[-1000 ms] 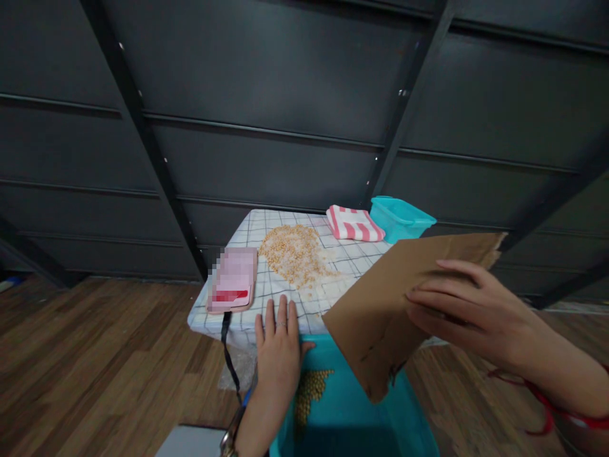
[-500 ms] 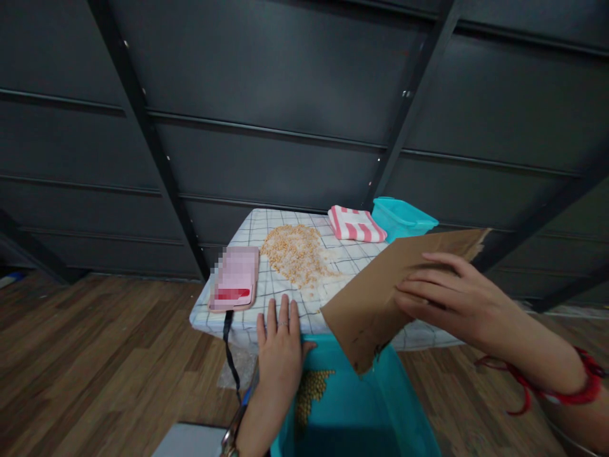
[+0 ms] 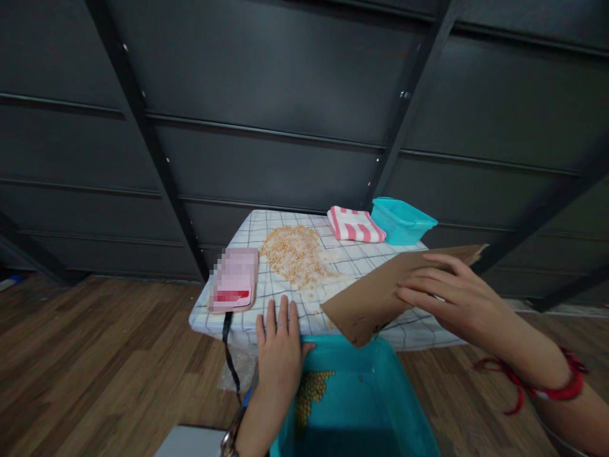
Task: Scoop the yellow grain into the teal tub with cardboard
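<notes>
My right hand (image 3: pixel 451 298) grips a torn brown cardboard sheet (image 3: pixel 375 295), held low and almost flat over the table's near right side. One corner of the sheet hangs over the rim of a large teal tub (image 3: pixel 380 406) below the table edge. Some yellow grains (image 3: pixel 311 390) lie inside the tub. My left hand (image 3: pixel 280 355) rests flat, fingers out, on the table's near edge beside the tub. A pile of yellow grains (image 3: pixel 297 254) lies spread on the checked white tablecloth (image 3: pixel 266 292).
A pink phone (image 3: pixel 234 279) with a black strap hanging down lies at the table's left. A folded pink-striped cloth (image 3: pixel 354 224) and a small teal box (image 3: pixel 402 220) sit at the far right. Dark panelled wall behind, wooden floor around.
My right hand has lowered and flattened the cardboard sheet, bringing it down toward the table top. The left hand has stayed put.
</notes>
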The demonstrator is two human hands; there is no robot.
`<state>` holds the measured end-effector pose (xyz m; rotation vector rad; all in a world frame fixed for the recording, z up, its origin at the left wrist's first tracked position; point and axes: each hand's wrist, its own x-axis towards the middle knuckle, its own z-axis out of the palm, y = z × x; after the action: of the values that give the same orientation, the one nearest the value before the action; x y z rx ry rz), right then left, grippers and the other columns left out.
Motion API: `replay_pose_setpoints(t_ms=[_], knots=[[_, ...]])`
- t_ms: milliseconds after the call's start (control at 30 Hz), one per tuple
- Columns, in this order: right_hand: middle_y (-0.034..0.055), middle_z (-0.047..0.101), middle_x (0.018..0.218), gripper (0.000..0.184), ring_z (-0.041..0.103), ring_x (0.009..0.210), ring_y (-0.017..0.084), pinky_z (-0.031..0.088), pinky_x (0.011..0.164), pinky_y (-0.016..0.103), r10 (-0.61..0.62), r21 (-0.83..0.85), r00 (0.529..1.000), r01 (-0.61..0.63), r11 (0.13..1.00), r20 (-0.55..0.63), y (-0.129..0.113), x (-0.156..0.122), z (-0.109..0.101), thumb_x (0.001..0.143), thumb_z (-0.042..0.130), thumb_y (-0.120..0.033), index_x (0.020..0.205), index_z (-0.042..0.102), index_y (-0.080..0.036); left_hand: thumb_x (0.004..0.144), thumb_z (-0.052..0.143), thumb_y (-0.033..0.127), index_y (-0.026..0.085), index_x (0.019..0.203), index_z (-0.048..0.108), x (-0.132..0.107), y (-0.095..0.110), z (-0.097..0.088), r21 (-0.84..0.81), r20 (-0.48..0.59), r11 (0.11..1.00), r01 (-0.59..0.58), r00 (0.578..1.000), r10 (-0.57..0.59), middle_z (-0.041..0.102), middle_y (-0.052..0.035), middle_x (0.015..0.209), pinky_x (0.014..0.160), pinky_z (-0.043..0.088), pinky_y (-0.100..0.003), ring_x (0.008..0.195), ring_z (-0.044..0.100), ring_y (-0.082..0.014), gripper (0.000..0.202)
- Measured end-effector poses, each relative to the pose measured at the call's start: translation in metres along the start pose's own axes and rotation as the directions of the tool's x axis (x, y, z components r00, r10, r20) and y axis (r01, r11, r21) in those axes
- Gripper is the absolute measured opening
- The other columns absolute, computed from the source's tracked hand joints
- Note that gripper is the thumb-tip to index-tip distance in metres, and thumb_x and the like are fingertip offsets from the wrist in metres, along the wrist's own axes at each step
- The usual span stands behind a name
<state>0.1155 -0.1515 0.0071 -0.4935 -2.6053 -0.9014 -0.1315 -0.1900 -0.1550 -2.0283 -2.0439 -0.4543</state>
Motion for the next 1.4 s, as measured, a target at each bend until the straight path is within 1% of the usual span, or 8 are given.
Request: replay_pose_setpoints(t_ms=[167, 333, 400, 633, 767, 900, 1133, 1400], knots=[[0.0000, 0.068, 0.078, 0.030, 0.062, 0.076, 0.014, 0.041, 0.090, 0.038, -0.008, 0.011, 1.000, 0.008, 1.000, 0.004, -0.001, 0.000, -0.001, 0.089, 0.034, 0.000, 0.095, 0.054, -0.021, 0.077, 0.058, 0.028, 0.014, 0.131, 0.049, -0.001, 0.000, 0.001, 0.003, -0.002, 1.000, -0.006, 1.000, 0.006, 0.048, -0.0139, 0.139, 0.101, 0.040, -0.054, 0.128, 0.043, -0.0352, 0.056], [0.0008, 0.068, 0.080, 0.023, 0.062, 0.079, 0.015, 0.041, 0.092, 0.039, -0.006, 0.030, 1.000, 0.006, 1.000, 0.013, -0.004, -0.003, -0.006, 0.093, 0.036, -0.009, 0.097, 0.055, -0.021, 0.078, 0.056, 0.029, 0.014, 0.131, 0.048, -0.001, 0.000, 0.002, 0.002, -0.011, 1.000, -0.006, 1.000, 0.006, 0.049, -0.0147, 0.139, 0.102, 0.038, -0.053, 0.128, 0.042, -0.0347, 0.055], [0.0012, 0.068, 0.081, 0.023, 0.062, 0.079, 0.015, 0.041, 0.092, 0.039, 0.006, 0.040, 1.000, -0.006, 0.999, 0.011, -0.005, -0.005, -0.008, 0.094, 0.036, -0.010, 0.097, 0.056, -0.021, 0.079, 0.056, 0.030, 0.014, 0.132, 0.048, -0.001, -0.001, 0.004, 0.000, -0.013, 1.000, -0.004, 1.000, 0.004, 0.048, -0.0152, 0.140, 0.102, 0.037, -0.054, 0.129, 0.041, -0.0348, 0.056], [0.0039, 0.068, 0.086, 0.024, 0.063, 0.082, 0.017, 0.041, 0.091, 0.041, 0.031, 0.064, 1.000, -0.031, 0.997, 0.004, -0.007, -0.015, -0.010, 0.091, 0.038, -0.004, 0.099, 0.056, -0.018, 0.081, 0.053, 0.032, 0.016, 0.134, 0.045, -0.002, -0.004, 0.008, 0.004, -0.014, 1.000, -0.027, 1.000, 0.027, 0.047, -0.0159, 0.141, 0.103, 0.034, -0.054, 0.130, 0.039, -0.0344, 0.056], [0.0020, 0.069, 0.085, 0.027, 0.063, 0.080, 0.015, 0.042, 0.090, 0.040, 0.085, 0.122, 0.996, -0.084, 0.989, -0.004, -0.005, -0.023, -0.007, 0.088, 0.038, -0.002, 0.101, 0.055, -0.019, 0.081, 0.053, 0.033, 0.014, 0.136, 0.042, -0.004, -0.005, 0.011, 0.008, -0.030, 0.999, -0.044, 0.999, 0.044, 0.045, -0.0162, 0.142, 0.103, 0.034, -0.054, 0.131, 0.038, -0.0346, 0.059], [0.0011, 0.069, 0.083, 0.029, 0.064, 0.076, 0.015, 0.045, 0.086, 0.039, 0.110, 0.117, 0.994, -0.105, 0.988, -0.029, -0.004, -0.027, -0.001, 0.085, 0.038, -0.002, 0.101, 0.055, -0.020, 0.081, 0.054, 0.032, 0.014, 0.136, 0.041, -0.005, -0.004, 0.013, 0.013, -0.041, 0.999, -0.043, 0.998, 0.043, 0.043, -0.0158, 0.143, 0.104, 0.034, -0.054, 0.132, 0.036, -0.0344, 0.060], [0.0007, 0.070, 0.082, 0.032, 0.065, 0.076, 0.016, 0.046, 0.087, 0.040, 0.127, 0.124, 0.992, -0.124, 0.984, -0.016, -0.006, -0.028, 0.001, 0.084, 0.038, -0.001, 0.102, 0.054, -0.023, 0.081, 0.053, 0.032, 0.013, 0.136, 0.042, -0.005, -0.006, 0.014, 0.010, -0.053, 0.998, -0.057, 0.997, 0.058, 0.044, -0.0169, 0.142, 0.103, 0.036, -0.053, 0.131, 0.038, -0.0343, 0.059], [-0.0007, 0.070, 0.083, 0.037, 0.065, 0.075, 0.015, 0.047, 0.087, 0.038, 0.131, 0.147, 0.991, -0.130, 0.981, 0.002, -0.009, -0.023, -0.007, 0.080, 0.037, 0.002, 0.101, 0.054, -0.023, 0.081, 0.053, 0.033, 0.015, 0.137, 0.040, -0.005, -0.005, 0.014, -0.005, -0.034, 0.999, -0.042, 0.999, 0.042, 0.044, -0.0162, 0.143, 0.105, 0.033, -0.055, 0.133, 0.035, -0.0342, 0.061]])
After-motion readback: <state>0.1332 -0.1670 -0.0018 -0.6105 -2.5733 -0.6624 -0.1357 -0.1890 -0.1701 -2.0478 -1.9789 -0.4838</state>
